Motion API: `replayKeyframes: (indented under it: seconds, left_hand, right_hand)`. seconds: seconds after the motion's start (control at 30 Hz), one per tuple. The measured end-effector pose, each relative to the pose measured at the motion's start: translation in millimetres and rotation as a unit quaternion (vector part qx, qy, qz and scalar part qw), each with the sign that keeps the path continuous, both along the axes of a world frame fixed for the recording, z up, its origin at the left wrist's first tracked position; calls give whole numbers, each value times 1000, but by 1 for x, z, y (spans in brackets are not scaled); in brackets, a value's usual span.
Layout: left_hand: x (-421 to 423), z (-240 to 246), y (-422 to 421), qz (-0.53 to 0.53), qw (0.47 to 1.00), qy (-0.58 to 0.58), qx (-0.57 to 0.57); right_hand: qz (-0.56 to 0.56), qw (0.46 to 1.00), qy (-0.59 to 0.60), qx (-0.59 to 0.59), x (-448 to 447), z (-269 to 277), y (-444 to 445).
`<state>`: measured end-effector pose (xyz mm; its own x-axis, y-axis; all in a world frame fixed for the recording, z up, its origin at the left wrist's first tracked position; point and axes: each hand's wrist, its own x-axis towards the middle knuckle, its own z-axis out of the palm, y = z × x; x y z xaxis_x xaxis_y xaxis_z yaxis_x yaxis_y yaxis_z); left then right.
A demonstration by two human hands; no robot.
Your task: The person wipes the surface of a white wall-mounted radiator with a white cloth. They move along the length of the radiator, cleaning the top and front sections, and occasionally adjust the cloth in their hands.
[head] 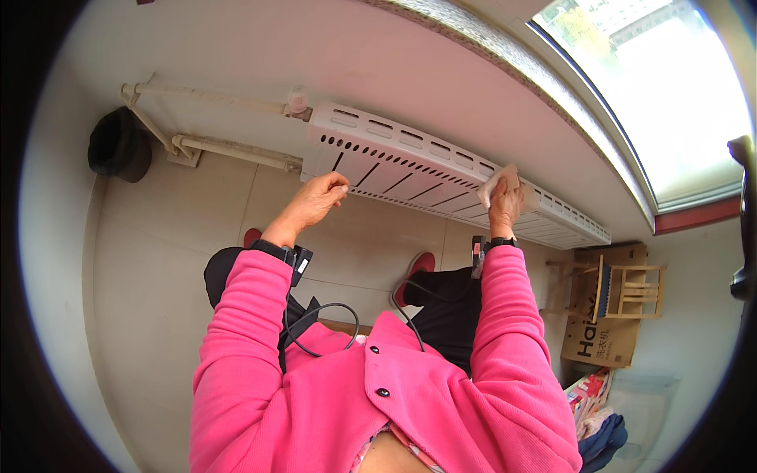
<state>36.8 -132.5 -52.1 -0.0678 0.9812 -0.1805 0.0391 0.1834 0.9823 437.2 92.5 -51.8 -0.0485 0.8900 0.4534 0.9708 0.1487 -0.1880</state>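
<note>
My right hand (506, 204) holds a pale cloth (500, 180) against the top edge of a white metal radiator (408, 159), right of its middle. Near the radiator's lower left part is my left hand (319, 198), its fingers loosely curled with nothing seen in them; whether it touches the radiator cannot be told. Slots run along the radiator's top, and rows of small holes line its front. Both wrists wear black straps with small devices and cables.
White pipes (230, 151) join the radiator's left end, beside a black waste bin (121, 145). A stone windowsill (508, 59) overhangs above. At the right, a wooden chair (641, 290) stands by a cardboard box (603, 343), with folded fabrics (603, 437) lower down.
</note>
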Motion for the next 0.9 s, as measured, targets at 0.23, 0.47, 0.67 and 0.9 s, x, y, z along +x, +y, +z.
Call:
replayKeyframes:
  seconds: [0.23, 0.47, 0.67, 0.9]
  left_hand:
    - [-15, 18, -9, 39, 997, -6, 69]
    - [-30, 9, -6, 108, 984, -71, 125]
    - [-33, 6, -7, 201, 972, -71, 99]
    - [-23, 4, -24, 181, 977, -65, 88]
  right_hand:
    - [142, 990, -1, 28, -151, -12, -45]
    - [336, 939, -7, 70, -327, 12, -99]
    - [412, 909, -23, 61, -327, 15, -97]
    - [209, 976, -64, 15, -110, 14, -55]
